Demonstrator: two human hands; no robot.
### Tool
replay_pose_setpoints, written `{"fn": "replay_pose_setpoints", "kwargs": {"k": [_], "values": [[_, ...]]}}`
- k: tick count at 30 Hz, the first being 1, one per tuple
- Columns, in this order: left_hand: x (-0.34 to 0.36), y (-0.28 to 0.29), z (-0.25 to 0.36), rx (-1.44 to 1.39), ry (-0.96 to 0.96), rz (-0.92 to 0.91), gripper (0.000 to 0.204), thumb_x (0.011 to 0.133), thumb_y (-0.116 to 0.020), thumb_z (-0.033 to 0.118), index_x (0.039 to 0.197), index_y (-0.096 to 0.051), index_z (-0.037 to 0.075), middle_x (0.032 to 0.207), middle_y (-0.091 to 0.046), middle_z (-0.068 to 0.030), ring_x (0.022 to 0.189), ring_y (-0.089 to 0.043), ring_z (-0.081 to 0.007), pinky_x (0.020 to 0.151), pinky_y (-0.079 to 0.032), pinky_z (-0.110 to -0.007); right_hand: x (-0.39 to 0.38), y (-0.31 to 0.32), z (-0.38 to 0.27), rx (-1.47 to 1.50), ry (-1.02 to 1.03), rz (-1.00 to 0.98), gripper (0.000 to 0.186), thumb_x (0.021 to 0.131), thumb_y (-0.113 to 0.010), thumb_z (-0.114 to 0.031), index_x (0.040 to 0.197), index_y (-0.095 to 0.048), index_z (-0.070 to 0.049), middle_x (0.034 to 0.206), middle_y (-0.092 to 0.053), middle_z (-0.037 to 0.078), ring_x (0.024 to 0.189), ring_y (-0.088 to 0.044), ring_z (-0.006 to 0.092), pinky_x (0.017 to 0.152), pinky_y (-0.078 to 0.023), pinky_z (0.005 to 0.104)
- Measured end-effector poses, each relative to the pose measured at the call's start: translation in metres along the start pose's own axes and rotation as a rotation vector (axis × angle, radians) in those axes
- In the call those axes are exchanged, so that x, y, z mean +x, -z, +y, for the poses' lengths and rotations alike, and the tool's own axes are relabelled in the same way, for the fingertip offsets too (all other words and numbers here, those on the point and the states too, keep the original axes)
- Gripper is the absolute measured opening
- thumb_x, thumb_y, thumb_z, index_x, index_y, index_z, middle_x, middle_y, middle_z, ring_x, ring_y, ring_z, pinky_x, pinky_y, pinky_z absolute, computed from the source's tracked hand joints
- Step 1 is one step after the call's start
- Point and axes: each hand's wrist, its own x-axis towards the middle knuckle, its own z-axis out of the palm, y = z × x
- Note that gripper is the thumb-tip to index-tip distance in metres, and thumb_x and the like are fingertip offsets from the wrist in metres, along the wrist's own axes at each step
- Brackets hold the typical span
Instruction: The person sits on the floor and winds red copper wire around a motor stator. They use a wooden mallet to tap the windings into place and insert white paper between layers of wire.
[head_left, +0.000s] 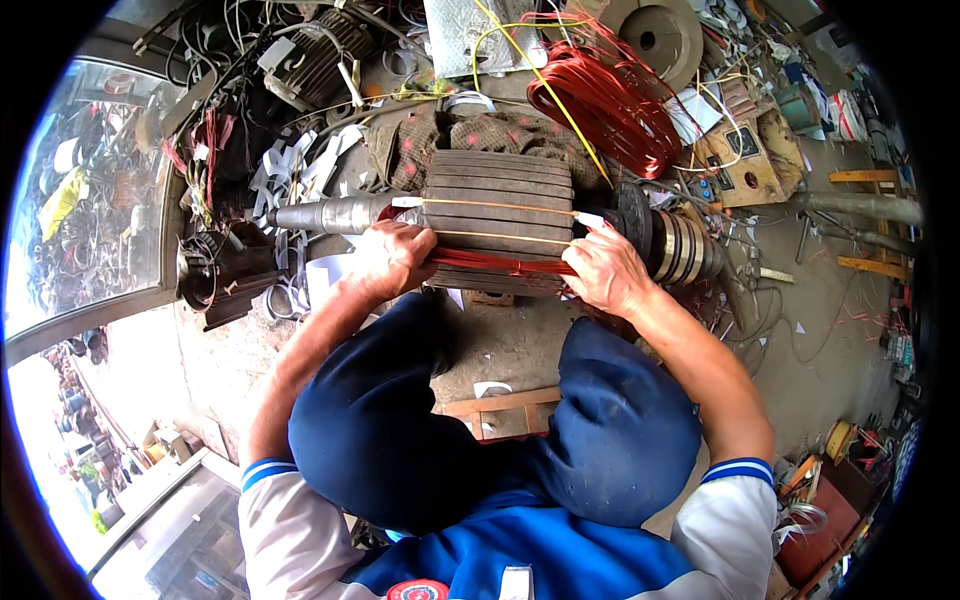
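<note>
A slotted motor rotor [497, 180] lies crosswise before me, with a steel shaft [330, 216] to the left and brass slip rings [680, 247] at the right. Two thin tan strips run along its slots, with white paper pieces near both ends. A bundle of red wire [490, 262] stretches along its near side between my hands. My left hand [395, 258] has its fingers closed around the bundle's left end, by the rotor's left edge. My right hand [602, 268] grips the right end, its fingers beside a white paper piece.
A red wire coil [610, 105] and patterned cloth [405, 145] lie beyond the rotor. A finned housing [215, 275] sits at left beside a glass panel [90, 190]. A wooden board with terminals [760, 155] and steel pipes [860, 208] are at right. My knees are below the rotor.
</note>
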Motion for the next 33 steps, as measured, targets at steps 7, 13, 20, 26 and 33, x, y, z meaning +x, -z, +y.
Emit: {"fn": "replay_pose_setpoints", "kwargs": {"k": [7,13,20,26,33], "values": [[0.001,-0.019,-0.012,-0.04,0.086,0.062,0.045,0.07,-0.09,0.042,0.076,-0.059,0.01,0.062,-0.061,-0.0075,0.058,-0.064,-0.0301,0.056,-0.051,-0.042,0.002,-0.014,0.008,0.049,-0.063,0.084,0.032,0.065,-0.085,-0.024,0.079,-0.06,-0.01,0.072,-0.065,0.005,0.071,-0.065,0.0273,0.092,-0.051,0.0442],[0.007,-0.026,-0.016,-0.035,0.135,0.072,0.044,0.065,-0.09,0.04,0.078,-0.06,0.011,0.065,-0.062,-0.0068,0.062,-0.065,-0.0294,0.058,-0.051,-0.041,0.006,-0.019,0.018,0.022,-0.067,0.141,0.036,0.059,-0.085,-0.024,0.079,-0.058,-0.009,0.073,-0.065,0.005,0.069,-0.064,0.0269,0.079,-0.052,0.0418],[0.017,-0.022,-0.014,0.055,0.155,0.071,0.047,0.067,-0.089,0.044,0.075,-0.058,0.011,0.062,-0.061,-0.0068,0.059,-0.064,-0.0296,0.057,-0.051,-0.043,0.005,-0.018,0.024,0.009,-0.052,0.146,0.038,0.059,-0.085,-0.025,0.08,-0.058,-0.01,0.072,-0.064,0.005,0.072,-0.065,0.0272,0.077,-0.051,0.0416],[0.009,-0.03,-0.01,0.026,0.136,0.102,0.032,0.065,-0.087,0.023,0.081,-0.061,0.011,0.068,-0.065,-0.0079,0.064,-0.067,-0.0306,0.062,-0.054,-0.042,0.001,-0.017,0.018,-0.06,-0.058,0.093,0.042,0.062,-0.087,-0.03,0.089,-0.063,-0.008,0.07,-0.064,0.004,0.072,-0.067,0.0262,0.098,-0.052,0.0419],[0.012,0.022,0.002,0.021,0.048,-0.202,0.046,0.072,-0.089,0.036,0.095,-0.064,0.006,0.088,-0.068,-0.0132,0.086,-0.069,-0.035,0.082,-0.054,-0.045,0.001,-0.03,0.019,-0.017,-0.107,0.171,0.061,0.06,-0.089,-0.022,0.115,-0.065,-0.013,0.073,-0.063,0.006,0.075,-0.066,0.03,0.083,-0.053,0.0438]]}}
